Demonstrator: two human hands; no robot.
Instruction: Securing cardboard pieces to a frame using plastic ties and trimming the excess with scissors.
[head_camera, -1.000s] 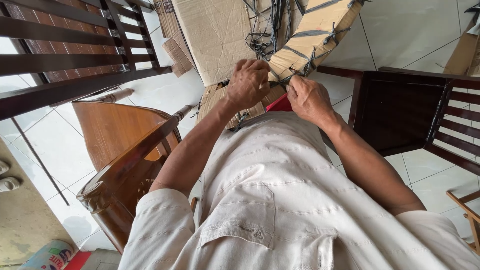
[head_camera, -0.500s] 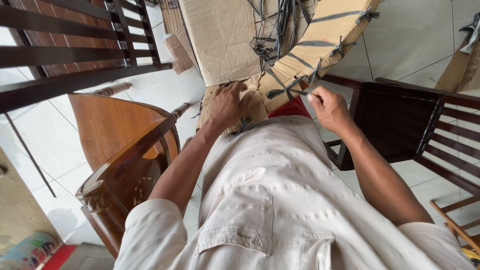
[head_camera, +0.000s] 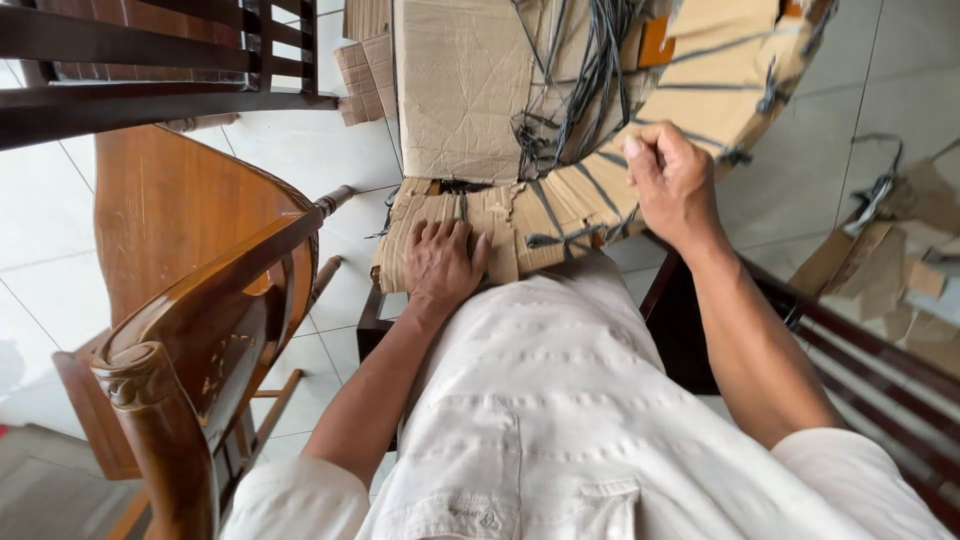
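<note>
Cardboard-wrapped bundle (head_camera: 560, 210): curved piece clad in corrugated brown cardboard, bound crosswise with dark grey straps (head_camera: 585, 95), lying in front of my torso and running up toward the top right of the view. Near edge of the wrapping is torn and frayed, flaps hanging loose.

Left hand (head_camera: 442, 262): lies palm down on the torn lower edge of the cardboard, fingers stretched forward and slightly spread, pressing flat. It closes around nothing.

Right hand (head_camera: 672, 180): raised at the curved outer edge of the bundle, closed into a fist, thumb on top. It looks clenched on a strap or the cardboard rim there; I cannot tell which, as the fingers hide it.

Flat cardboard sheet (head_camera: 458, 90): creased, plain brown, lying just beyond the bundle, touching it at the near edge.

Strap tangle: loose grey lengths gathered in a knot at the middle of the bundle, between the sheet and the curved part.

Wooden chair (head_camera: 190, 300): polished reddish-brown, carved rounded arm, standing at my left, near the left hand but apart from it.

Dark slatted furniture (head_camera: 860, 370): at my right, partly under the right forearm.

Cardboard scraps (head_camera: 880, 260): scattered on the pale tiled floor (head_camera: 320, 150) at far right.

Shirt (head_camera: 560, 420): off-white, buttoned pocket, filling the lower view.
</note>
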